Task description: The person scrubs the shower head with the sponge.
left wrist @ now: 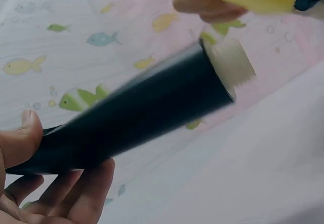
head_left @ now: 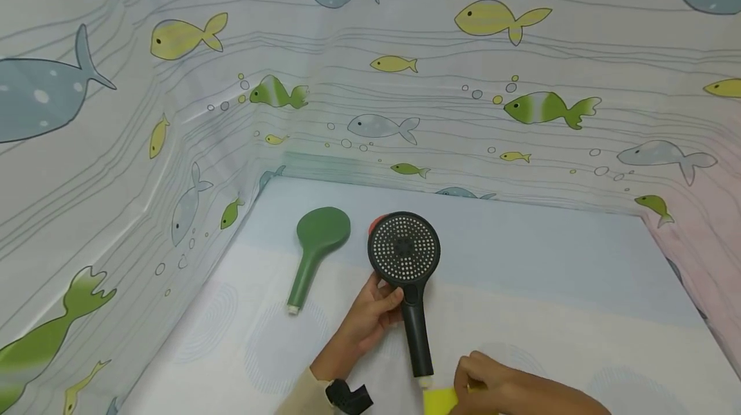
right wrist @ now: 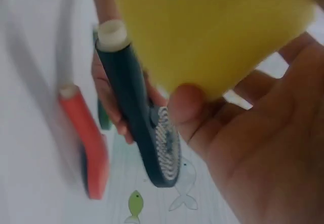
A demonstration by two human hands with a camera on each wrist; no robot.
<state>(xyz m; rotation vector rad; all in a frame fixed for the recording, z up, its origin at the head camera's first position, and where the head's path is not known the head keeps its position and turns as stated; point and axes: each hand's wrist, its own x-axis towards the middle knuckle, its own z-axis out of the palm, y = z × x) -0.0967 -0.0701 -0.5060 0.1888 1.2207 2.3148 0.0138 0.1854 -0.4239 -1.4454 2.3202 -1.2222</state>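
Note:
My left hand (head_left: pixel 370 318) grips a black shower head (head_left: pixel 418 338) at its neck, with the spray face turned up toward the head camera. A pale threaded end (left wrist: pixel 232 64) sticks out of its handle in the left wrist view. My right hand (head_left: pixel 498 383) pinches a yellow sponge (right wrist: pixel 217 31), its thumb on the near face. In the head view the sponge (head_left: pixel 440 401) is just below the threaded end; whether they touch I cannot tell. The right wrist view shows the shower head (right wrist: pixel 126 87) beside the sponge.
A green shower head (head_left: pixel 323 235) lies on the table (head_left: pixel 550 260) left of my left hand. A red shower head (right wrist: pixel 88 138) is mostly hidden behind the black one in the head view. Fish-patterned curtains (head_left: pixel 428 93) surround the table's back and sides.

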